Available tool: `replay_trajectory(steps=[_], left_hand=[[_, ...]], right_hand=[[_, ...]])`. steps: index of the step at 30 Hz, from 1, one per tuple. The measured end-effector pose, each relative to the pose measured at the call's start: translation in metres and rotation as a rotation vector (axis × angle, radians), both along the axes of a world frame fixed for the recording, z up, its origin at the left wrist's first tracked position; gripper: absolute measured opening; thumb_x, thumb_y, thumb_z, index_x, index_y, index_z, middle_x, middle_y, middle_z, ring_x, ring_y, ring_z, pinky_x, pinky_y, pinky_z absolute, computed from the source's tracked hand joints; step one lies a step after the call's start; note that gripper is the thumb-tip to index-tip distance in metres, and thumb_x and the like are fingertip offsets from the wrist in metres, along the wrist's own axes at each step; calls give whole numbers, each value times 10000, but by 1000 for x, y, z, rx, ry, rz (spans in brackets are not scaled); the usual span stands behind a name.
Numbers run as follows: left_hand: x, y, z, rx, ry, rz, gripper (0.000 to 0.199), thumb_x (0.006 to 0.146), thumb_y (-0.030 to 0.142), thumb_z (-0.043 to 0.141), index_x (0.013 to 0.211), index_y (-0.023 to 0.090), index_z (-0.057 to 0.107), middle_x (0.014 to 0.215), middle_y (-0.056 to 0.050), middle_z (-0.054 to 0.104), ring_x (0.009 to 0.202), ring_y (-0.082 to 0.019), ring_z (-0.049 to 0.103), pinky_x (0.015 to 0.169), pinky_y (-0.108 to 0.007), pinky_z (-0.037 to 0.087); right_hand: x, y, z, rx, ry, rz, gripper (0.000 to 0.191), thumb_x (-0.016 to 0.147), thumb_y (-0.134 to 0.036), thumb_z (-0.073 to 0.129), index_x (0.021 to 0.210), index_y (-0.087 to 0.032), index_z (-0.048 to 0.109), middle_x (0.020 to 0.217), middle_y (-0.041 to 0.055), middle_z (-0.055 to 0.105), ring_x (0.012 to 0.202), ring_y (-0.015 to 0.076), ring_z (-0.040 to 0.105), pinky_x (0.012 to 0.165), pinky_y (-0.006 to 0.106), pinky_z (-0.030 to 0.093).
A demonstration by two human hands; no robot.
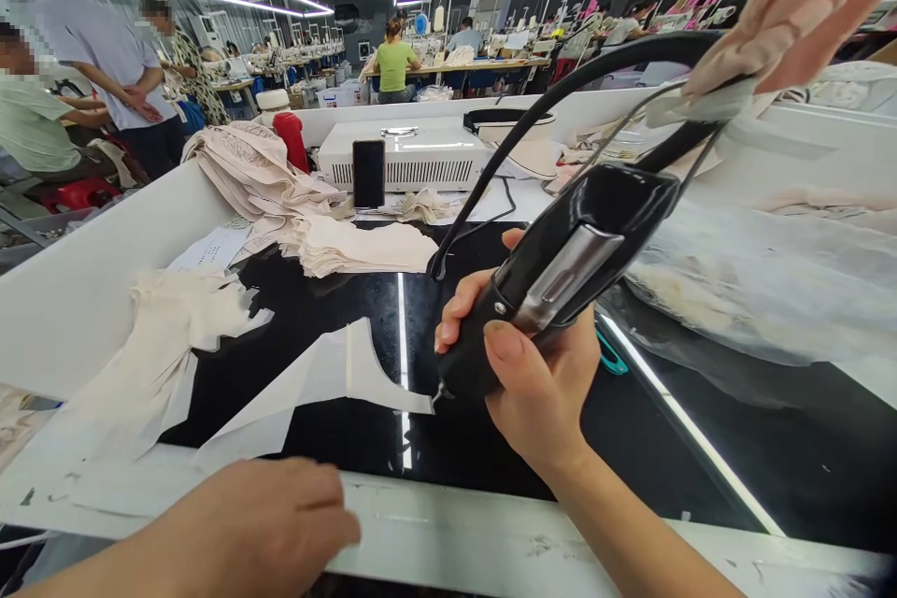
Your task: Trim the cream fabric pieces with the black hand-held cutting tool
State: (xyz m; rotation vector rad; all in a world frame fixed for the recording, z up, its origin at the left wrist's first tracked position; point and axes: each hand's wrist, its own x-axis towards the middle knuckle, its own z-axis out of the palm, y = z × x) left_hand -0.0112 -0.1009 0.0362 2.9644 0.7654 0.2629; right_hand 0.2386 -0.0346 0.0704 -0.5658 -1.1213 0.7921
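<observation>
My right hand [543,383] is wrapped around a black corded handheld tool [483,346] with a metal lever on its side. The tool tilts down to the left, and its small metal tip meets the narrow right end of a pale fabric piece [329,374], which lies flat on the glossy black tabletop [336,448]. At the table's front edge, my left hand [259,523] is curled with its fingers together, just below the fabric piece. Whatever its fingers may hold is hidden. A stack of cream fabric pieces [140,364] lies to the left, partly on the white border.
Behind are more fabric stacks [364,243], a phone [368,174] and a white metal box [403,154]. The tool's black cable [561,103] loops up to a pinkish bundle [791,19]. Teal handles [612,353] and plastic-covered material [763,290] lie right. Several people are beyond.
</observation>
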Motion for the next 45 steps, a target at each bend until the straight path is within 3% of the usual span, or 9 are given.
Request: replay_trajectory(steps=[3,5,15,24,29,33,37,41,45], left_hand=[[21,26,1,113,-7,0,524,813,-55,524,1287,163,576,950,-22,691,767,-182,657,649,-293,564],[32,35,-3,198,8,18,577,825,-73,495,1368,123,513,1005,-64,696,815,-224,667,689,-350,567],[39,42,-19,237,13,40,234,1038,129,500,1251,142,597,908,-49,658,743,-228,637,622,-362,523],[5,19,-9,158,-106,-26,332,1020,18,406,1199,156,649,1068,-75,715,954,-213,662,842,-344,528],[-30,-4,-8,82,-103,35,336,1033,108,456,714,202,503,702,1,567,632,-160,538,616,-307,423],[-42,-1,3,41,-18,27,277,1026,93,450,785,203,531,789,-7,599,660,-154,551,606,-287,417],[-25,17,14,61,-82,24,325,1006,3,362,1001,186,631,911,-30,652,803,-166,614,735,-278,480],[9,36,8,242,-182,-78,353,1036,0,364,1194,135,649,1089,-67,698,1033,-204,639,960,-335,488],[42,50,-2,294,-182,-123,223,1068,101,459,1185,106,650,1064,-76,710,1018,-226,659,950,-368,527]], right_hand=[[-1,0,1,-2,23,10,384,811,-420,864,1001,-278,562,818,-41,703,565,137,633,479,280,540],[-1,0,1,-4,32,15,379,806,-413,871,990,-278,568,816,-40,705,567,136,632,476,278,537],[1,-1,0,-7,12,1,369,814,-416,859,998,-287,567,808,-49,709,541,134,629,472,280,537],[2,0,-2,-8,19,14,368,809,-418,868,991,-281,578,810,-48,711,553,127,634,479,270,538],[1,0,0,-4,19,15,371,809,-415,868,998,-283,577,807,-49,707,570,133,637,494,276,544],[1,2,0,14,19,17,346,829,-395,854,1015,-282,585,823,-45,701,583,128,632,513,274,547],[1,3,-2,23,1,5,342,841,-401,843,1009,-275,573,840,-41,695,589,127,631,511,272,546],[2,5,-3,35,-9,-12,337,857,-390,827,1043,-274,571,818,-51,692,582,123,621,527,273,552],[1,6,-2,50,9,-20,312,859,-363,825,1037,-278,583,815,-53,694,588,124,622,538,274,554]])
